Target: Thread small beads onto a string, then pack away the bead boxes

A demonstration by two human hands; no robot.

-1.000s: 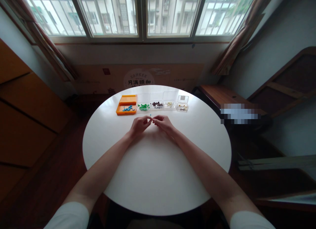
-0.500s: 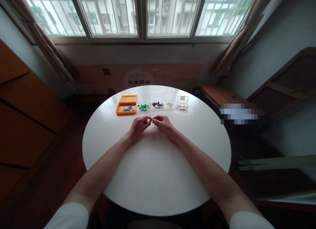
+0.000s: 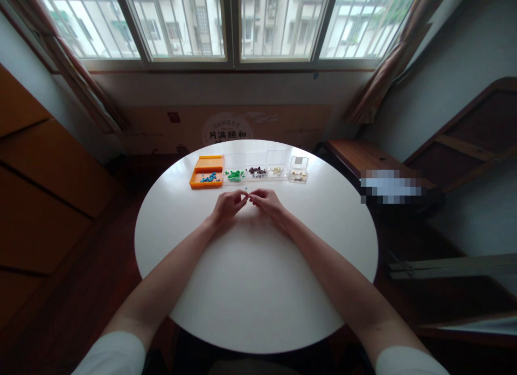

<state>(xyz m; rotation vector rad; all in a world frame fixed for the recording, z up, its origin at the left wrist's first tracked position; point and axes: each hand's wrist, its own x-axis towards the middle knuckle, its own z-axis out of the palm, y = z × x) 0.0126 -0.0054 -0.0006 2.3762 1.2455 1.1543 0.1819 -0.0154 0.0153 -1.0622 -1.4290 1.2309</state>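
Observation:
My left hand [image 3: 230,204] and my right hand [image 3: 265,201] meet fingertip to fingertip over the white round table [image 3: 254,289]. Both are closed in a pinch, and what they pinch is too small to make out. Just beyond the fingertips shows a tiny blue piece [image 3: 246,188]. Behind the hands stands an open orange box [image 3: 205,185] with several small blue pieces [image 3: 210,178]. Beside it, clear open boxes hold green pieces [image 3: 235,175], dark brown pieces [image 3: 257,171] and pale yellow pieces [image 3: 277,171].
At the right end of the row is a small clear box [image 3: 298,176] with tiny gold-coloured bits. A wooden bench [image 3: 359,155] stands to the right of the table, with a blurred-out item on it. A printed cardboard panel [image 3: 161,127] leans below the window.

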